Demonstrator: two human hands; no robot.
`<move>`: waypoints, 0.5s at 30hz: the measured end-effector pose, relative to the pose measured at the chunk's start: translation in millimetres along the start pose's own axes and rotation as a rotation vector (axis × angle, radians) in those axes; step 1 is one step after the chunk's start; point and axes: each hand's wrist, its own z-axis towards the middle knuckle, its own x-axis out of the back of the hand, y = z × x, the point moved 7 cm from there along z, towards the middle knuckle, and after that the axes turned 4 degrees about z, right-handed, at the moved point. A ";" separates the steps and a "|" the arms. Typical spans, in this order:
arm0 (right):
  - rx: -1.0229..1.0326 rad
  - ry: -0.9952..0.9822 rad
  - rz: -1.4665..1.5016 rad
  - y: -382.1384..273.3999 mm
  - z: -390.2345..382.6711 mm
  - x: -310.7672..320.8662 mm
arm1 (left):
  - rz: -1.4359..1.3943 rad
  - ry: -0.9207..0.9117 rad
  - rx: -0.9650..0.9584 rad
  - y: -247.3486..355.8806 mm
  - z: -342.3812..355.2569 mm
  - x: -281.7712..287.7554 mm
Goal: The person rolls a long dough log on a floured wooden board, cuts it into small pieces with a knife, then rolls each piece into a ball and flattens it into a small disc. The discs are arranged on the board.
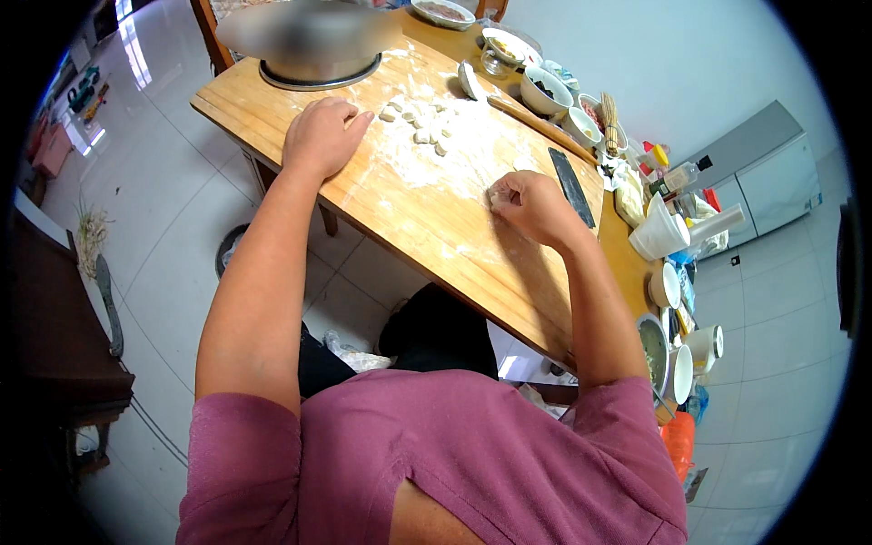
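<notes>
My left hand (324, 136) rests at the near left side of the floured wooden board (436, 245), holding nothing, its thumb apart from the loosely bent fingers. Several small pale dough pieces (423, 124) lie in flour to the right of it. Farther right, my right hand (536, 207) is closed low over the board, fingers curled in a pinch. A bit of pale dough shows at its fingertips, mostly hidden by the fingers. Just beyond that hand lies a dark, flat blade-like tool (571, 186). A wooden rolling pin (542, 128) lies along the board's far side.
A round metal-rimmed pan (320, 80), partly blurred, stands at the board's far left. A small white bowl (470, 82) tilts near the rolling pin. Bowls of food (546, 91), a straw brush (609, 123), bottles and a white jug (659, 232) crowd the table behind and to the right.
</notes>
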 end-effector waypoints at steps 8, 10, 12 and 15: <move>0.402 0.249 -0.248 -32.7 16.9 -24.9 | -0.001 -0.058 0.003 3.1 2.5 0.8; 0.382 0.182 -0.291 -28.8 18.9 -41.7 | 0.027 0.012 -0.038 -0.7 0.8 -3.1; 0.344 0.143 -0.398 -23.3 11.9 -56.4 | 0.038 0.010 -0.044 -1.2 0.8 -5.1; 0.310 0.113 -0.272 -19.8 14.8 -60.7 | 0.054 -0.024 -0.036 4.5 -1.7 -2.8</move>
